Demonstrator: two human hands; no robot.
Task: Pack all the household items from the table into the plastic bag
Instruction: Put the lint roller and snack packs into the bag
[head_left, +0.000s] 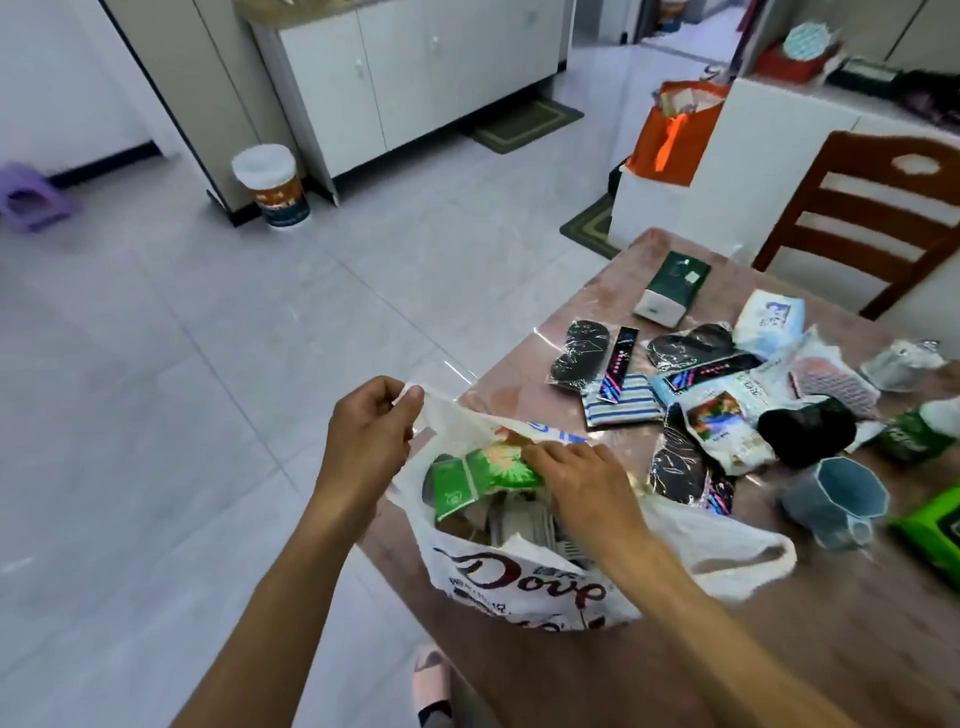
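The plastic bag (524, 582) sits at the tabletop (857, 639) edge, lower centre of the frame, partly filled. Our left hand (371, 434) has its grip pinching a handle; our right hand (576, 480) pushes a green packet (480, 475) inside, fingers curled on it. We judge most remains: eye masks (582, 353), blue cup (836, 501), tissue pack (771, 317) at right.

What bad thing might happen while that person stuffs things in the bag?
1. The plastic bag sits at the table's near edge, and only the left hand holds up one handle. If that grip slips, the bag may sag or tip toward the floor.
2. The right hand is pushing a green packet into a bag that already looks full, so the thin plastic might tear.
3. The blue cup lies close by; a sleeve-less arm swinging back could knock it.
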